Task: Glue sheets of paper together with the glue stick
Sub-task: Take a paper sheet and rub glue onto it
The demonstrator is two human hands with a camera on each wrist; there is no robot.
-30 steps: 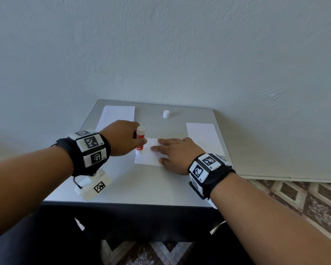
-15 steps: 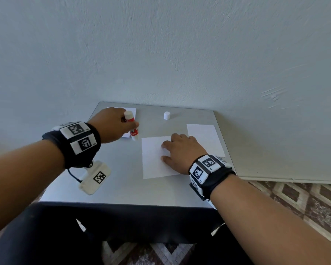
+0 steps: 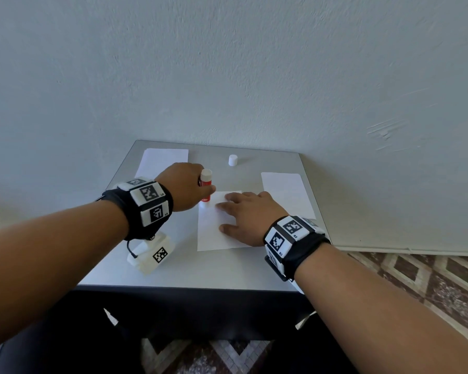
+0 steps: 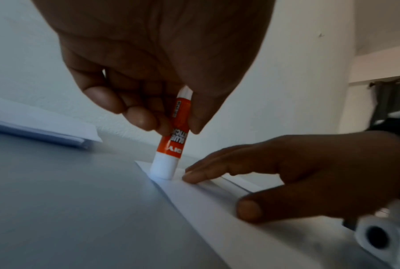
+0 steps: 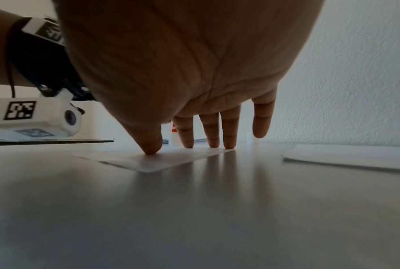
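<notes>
Left hand (image 3: 185, 188) fingers (image 4: 139, 116) pinching glue stick (image 4: 171, 143), near upright, tip down on far-left corner of centre sheet (image 3: 214, 233); right hand (image 3: 250, 217) at 3 o'clock of stick, fingers spread flat, pinning sheet to bench (image 3: 227, 268); likely stroke runs toward 6 o'clock along left edge.

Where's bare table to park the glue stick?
Free: the near strip between the sheet under the right hand and the table front edge; also around the cap. Crowded: centre, where the left hand holds the glue stick.
</notes>
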